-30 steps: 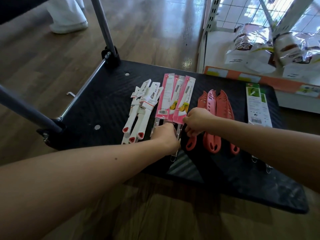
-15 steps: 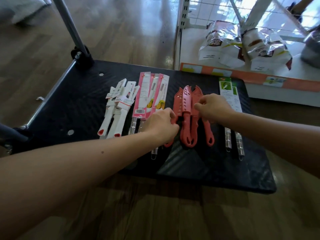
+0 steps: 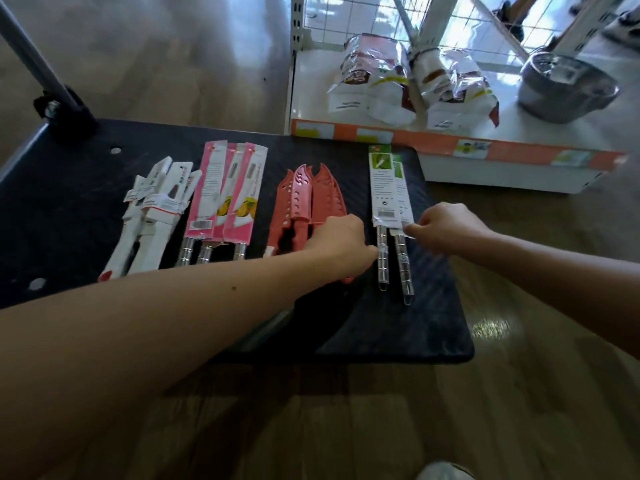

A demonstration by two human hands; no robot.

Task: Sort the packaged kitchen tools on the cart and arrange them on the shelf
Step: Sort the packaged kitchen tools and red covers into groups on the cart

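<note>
Four groups of packaged tools lie in a row on the black cart deck point(image 3: 381, 327): white-handled tools point(image 3: 152, 220), pink-carded tools point(image 3: 225, 199), red plastic knives point(image 3: 304, 202), and two green-and-white carded tools with metal handles point(image 3: 389, 188). My left hand point(image 3: 341, 244) rests curled over the red knives' handles, its knuckles beside the left metal handle. My right hand point(image 3: 446, 226) pinches the lower right corner of the green-and-white card. The red knives' handles are mostly hidden under my left hand.
A white shelf point(image 3: 512, 168) with an orange price strip stands just beyond the cart's right corner. On it lie foil bags point(image 3: 377, 81) and a metal pot point(image 3: 564, 84). The cart's handle post point(image 3: 31, 60) rises at the far left. Wooden floor surrounds the cart.
Both hands have shifted rightwards: the left from the pink-carded tools to the red knives, the right from the red knives to the green-and-white carded tools. The view panned right.
</note>
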